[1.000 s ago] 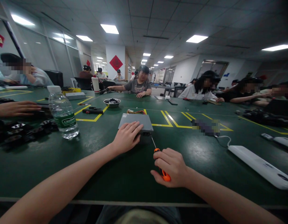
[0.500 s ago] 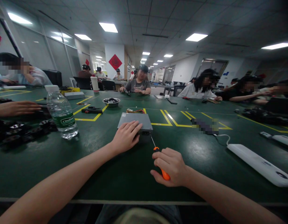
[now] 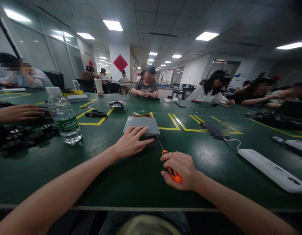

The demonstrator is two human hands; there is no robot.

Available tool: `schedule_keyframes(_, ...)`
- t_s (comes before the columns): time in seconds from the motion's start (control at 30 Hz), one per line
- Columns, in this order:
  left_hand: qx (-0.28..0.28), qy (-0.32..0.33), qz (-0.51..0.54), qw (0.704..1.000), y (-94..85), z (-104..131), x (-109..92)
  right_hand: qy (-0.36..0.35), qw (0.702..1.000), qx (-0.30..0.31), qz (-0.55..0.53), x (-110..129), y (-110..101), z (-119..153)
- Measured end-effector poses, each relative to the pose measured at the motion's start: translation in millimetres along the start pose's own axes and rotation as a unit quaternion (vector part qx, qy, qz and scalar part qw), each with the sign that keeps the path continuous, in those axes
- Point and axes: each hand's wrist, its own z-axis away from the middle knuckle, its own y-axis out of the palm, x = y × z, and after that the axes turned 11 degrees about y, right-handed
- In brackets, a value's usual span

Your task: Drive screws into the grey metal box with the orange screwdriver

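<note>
A grey metal box (image 3: 144,125) with colored wires (image 3: 142,115) at its back lies on the green table (image 3: 112,192). My left hand (image 3: 131,141) rests on the box's left front part, fingers spread, one reaching along the front face. In my right hand (image 3: 181,169) is a screwdriver (image 3: 175,176) with an orange and black handle. Its thin shaft points up and left, with the tip at the box's front right corner. Whether the tip sits in a screw is too small to tell.
A water bottle (image 3: 66,120) stands on the left, near another person's hand (image 3: 21,113) and dark parts (image 3: 23,135). Behind are a metal bowl (image 3: 116,105) and black tool (image 3: 96,114). A white device (image 3: 270,169) lies right. People sit around.
My left hand's fingers have spread, one now along the box's front. My right hand has turned slightly around the screwdriver handle. The person opposite has brought both hands together.
</note>
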Motion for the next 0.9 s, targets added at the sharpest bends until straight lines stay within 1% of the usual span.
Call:
schedule_keyframes(0.1,0.009,0.004,0.003,1.0,0.6,-0.2,1.1,0.007,1.0,-0.001,0.01,0.4,-0.2,-0.7)
schedule_keyframes(0.23,0.013,0.012,0.011,1.0,1.1,0.7,2.6,0.016,1.0,-0.02,0.009,2.3,1.3,-0.5)
schedule_keyframes(0.4,0.023,0.01,0.003,1.0,0.5,0.1,1.6,0.002,1.0,-0.013,0.019,1.5,1.8,-0.4)
schedule_keyframes(0.47,0.022,-0.006,0.0,1.0,2.1,-0.8,0.3,0.001,1.0,-0.015,0.01,0.4,1.0,-0.6)
schedule_keyframes(0.57,-0.001,-0.064,0.0,0.998,6.3,-1.6,-1.4,0.007,1.0,-0.02,-0.001,-0.9,0.6,0.0)
schedule_keyframes(0.6,-0.004,-0.075,-0.004,0.997,7.4,-1.6,-1.7,0.011,1.0,-0.022,-0.001,-1.0,0.8,0.4)
schedule_keyframes(0.7,-0.005,-0.089,-0.026,0.996,8.7,-1.0,-1.8,0.02,0.999,-0.027,0.011,0.3,2.3,1.6)
schedule_keyframes(0.77,-0.004,-0.1,-0.046,0.994,8.0,-0.4,-1.5,0.013,0.999,-0.022,0.021,1.9,3.4,1.3)
schedule_keyframes(0.9,0.01,-0.11,-0.051,0.993,6.5,0.2,-0.8,-0.019,0.999,0.017,0.043,3.6,3.1,-1.9)
